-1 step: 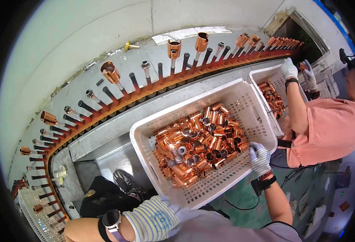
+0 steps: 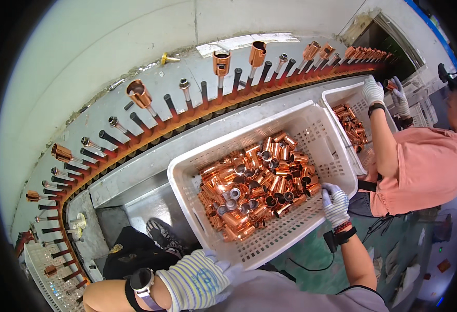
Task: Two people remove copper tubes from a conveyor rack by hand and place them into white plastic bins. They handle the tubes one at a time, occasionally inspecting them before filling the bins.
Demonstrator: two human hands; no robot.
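A white perforated plastic basket (image 2: 311,122) sits tilted in front of me, heaped with shiny copper sleeves (image 2: 259,182). My right hand (image 2: 336,205), in a striped glove, has its fingers bent over the basket's right near rim. At the near left corner, my left hand (image 2: 202,281) also grips the basket, though its fingers are partly lost against my grey shirt. Beyond the basket runs a curved conveyor (image 2: 181,123) with upright dark pegs, some carrying copper sleeves (image 2: 139,93) and others small metal fittings (image 2: 185,88).
At the right, a co-worker in a pink top (image 2: 420,166) reaches over a second white basket (image 2: 348,99) of copper parts, a sleeve (image 2: 389,85) in one gloved hand. A metal ledge (image 2: 129,171) borders the conveyor. Another white basket (image 2: 38,265) stands at lower left.
The pegs and copper sleeves on the conveyor have shifted slightly to the left. My hands and the basket have barely moved.
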